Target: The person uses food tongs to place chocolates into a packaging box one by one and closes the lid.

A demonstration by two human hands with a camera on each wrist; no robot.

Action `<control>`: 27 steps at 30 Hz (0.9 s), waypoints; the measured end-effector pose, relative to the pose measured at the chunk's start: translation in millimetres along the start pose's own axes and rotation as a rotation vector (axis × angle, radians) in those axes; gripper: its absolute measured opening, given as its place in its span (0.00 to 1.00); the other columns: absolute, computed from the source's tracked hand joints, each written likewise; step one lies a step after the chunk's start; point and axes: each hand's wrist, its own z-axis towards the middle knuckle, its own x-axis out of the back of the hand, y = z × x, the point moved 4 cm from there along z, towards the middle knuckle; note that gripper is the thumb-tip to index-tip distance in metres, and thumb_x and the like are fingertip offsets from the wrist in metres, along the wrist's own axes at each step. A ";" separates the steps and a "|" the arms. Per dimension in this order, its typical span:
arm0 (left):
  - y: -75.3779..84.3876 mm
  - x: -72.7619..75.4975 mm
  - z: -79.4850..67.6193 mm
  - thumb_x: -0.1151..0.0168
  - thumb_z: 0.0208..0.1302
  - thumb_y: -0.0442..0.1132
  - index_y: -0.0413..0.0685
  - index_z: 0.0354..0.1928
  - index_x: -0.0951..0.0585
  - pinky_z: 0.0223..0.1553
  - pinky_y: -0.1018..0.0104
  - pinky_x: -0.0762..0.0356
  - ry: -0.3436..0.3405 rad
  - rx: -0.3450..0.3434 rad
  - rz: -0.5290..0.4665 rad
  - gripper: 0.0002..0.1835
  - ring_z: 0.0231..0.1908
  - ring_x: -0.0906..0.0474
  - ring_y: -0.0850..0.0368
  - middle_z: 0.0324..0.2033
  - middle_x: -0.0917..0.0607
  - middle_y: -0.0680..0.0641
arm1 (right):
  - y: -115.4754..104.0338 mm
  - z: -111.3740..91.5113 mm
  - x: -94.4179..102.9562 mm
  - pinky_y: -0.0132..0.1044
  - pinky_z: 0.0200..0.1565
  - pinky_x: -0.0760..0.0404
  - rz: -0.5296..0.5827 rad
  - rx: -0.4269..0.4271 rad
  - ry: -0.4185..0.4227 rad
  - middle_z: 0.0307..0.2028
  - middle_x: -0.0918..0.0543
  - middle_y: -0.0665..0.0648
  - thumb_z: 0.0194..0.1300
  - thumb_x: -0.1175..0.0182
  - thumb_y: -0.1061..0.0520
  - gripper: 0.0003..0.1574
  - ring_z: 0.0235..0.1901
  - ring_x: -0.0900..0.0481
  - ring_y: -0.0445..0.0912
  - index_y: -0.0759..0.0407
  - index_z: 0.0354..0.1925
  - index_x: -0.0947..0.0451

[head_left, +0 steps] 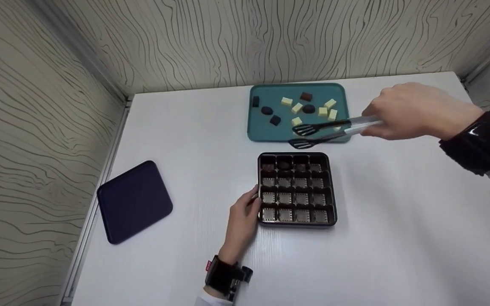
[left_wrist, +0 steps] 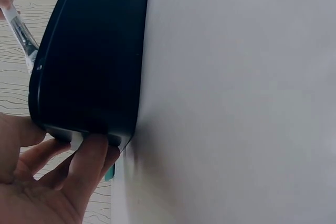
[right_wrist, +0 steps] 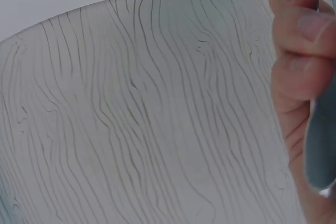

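Observation:
My right hand (head_left: 419, 111) grips a pair of tongs (head_left: 357, 124) with black slotted heads, held over the front right of a teal tray (head_left: 255, 131). The tong heads stand apart, and I see nothing between them. On that tray lie several white chocolate pieces (head_left: 287, 101) and dark chocolates (head_left: 266, 110). Nearer me is a dark chocolate box (head_left: 332, 204) with a gridded insert; dark chocolates (head_left: 284, 164) sit in its far row. My left hand (head_left: 245, 216) holds the box's left side, its bent fingers (left_wrist: 89, 156) against the wall in the left wrist view.
A dark navy square lid (head_left: 135, 202) lies at the left of the white table (head_left: 194, 140). Behind the table rises a panel (head_left: 236, 42) with a wavy wood-grain pattern, and another such wall stands along the left.

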 end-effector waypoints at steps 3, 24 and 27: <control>0.7 -0.7 0.1 0.44 0.80 0.40 0.44 0.72 0.24 0.76 0.47 0.27 -0.003 -0.007 0.007 0.23 0.66 0.18 0.45 0.67 0.17 0.40 | 17.3 -3.7 -6.2 0.41 0.24 0.26 0.006 -0.072 0.019 0.21 0.20 0.49 0.68 0.32 0.47 0.14 0.21 0.28 0.44 0.56 0.35 0.13; 1.0 0.0 0.6 0.44 0.80 0.40 0.44 0.73 0.25 0.76 0.47 0.27 -0.006 0.007 0.006 0.24 0.66 0.18 0.44 0.68 0.18 0.40 | 65.7 46.4 -49.2 0.39 0.21 0.29 0.058 -0.237 0.005 0.19 0.24 0.54 0.71 0.39 0.47 0.23 0.23 0.28 0.48 0.66 0.33 0.16; 0.7 -0.6 0.8 0.44 0.79 0.40 0.45 0.73 0.25 0.76 0.47 0.27 -0.010 0.019 0.004 0.24 0.66 0.19 0.45 0.68 0.17 0.40 | 66.7 53.0 -54.3 0.37 0.21 0.30 0.083 -0.239 0.000 0.18 0.25 0.53 0.71 0.40 0.47 0.23 0.22 0.29 0.48 0.66 0.33 0.15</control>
